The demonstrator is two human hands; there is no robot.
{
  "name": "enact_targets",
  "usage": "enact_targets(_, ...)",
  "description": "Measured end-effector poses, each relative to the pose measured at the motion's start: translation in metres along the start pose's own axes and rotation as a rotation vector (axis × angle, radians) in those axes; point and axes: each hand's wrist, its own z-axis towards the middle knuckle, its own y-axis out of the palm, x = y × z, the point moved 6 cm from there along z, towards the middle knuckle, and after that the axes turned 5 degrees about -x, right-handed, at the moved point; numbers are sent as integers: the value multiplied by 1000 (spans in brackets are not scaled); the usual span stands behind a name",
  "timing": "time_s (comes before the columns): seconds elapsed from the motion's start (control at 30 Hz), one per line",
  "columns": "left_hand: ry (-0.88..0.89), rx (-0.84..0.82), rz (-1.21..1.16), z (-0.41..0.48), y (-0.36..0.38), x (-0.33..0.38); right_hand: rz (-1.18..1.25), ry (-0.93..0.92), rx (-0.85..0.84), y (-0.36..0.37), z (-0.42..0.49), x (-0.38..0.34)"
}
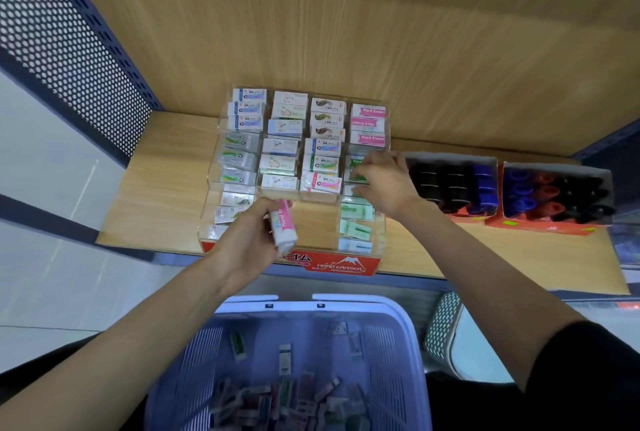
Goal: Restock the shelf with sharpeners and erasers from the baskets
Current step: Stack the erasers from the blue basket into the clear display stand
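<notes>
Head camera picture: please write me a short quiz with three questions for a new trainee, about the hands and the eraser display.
1. True or false: the left hand holds a pink eraser pack.
2. Choose one: the right hand reaches into which column of the display rack? A, the leftmost. B, a middle one. C, the rightmost.
3. Fill the gap: the large basket nearest the person is ____ in colour.

Key: 1 true; 2 C; 3 blue.
</notes>
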Motion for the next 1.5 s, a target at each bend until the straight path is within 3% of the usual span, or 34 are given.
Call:
enact_targets(0.07,46,-21,-2,0,3,1,86,3,176,-10,-15,-10)
enact_targets(0.13,102,-19,11,0,4,2,465,-49,268,-22,-38,-28)
enact_targets(0.23,162,9,7,-2,4,5,1121,-59,-19,-20,-66,-66)
enact_targets(0.33,175,37,32,-3,5,6,1349,14,-109,-13,-76,-80)
enact_targets(0.6,180,108,8,1,-5,5,1454,264,8,-1,-77,-56)
enact_targets(0.87,213,196,47,8,-18,3,1526,287,35,5,-78,-41)
enact_targets(1.07,93,250,117,6,-20,-6,1500,311,53,7,-80,-38)
enact_targets(1.3,54,156,304,4,-12,-13,1700,239,-135,24,-84,-59)
enact_targets(1.5,-26,-87,534,3,8,-20,1461,113,-89,11,-81,-62)
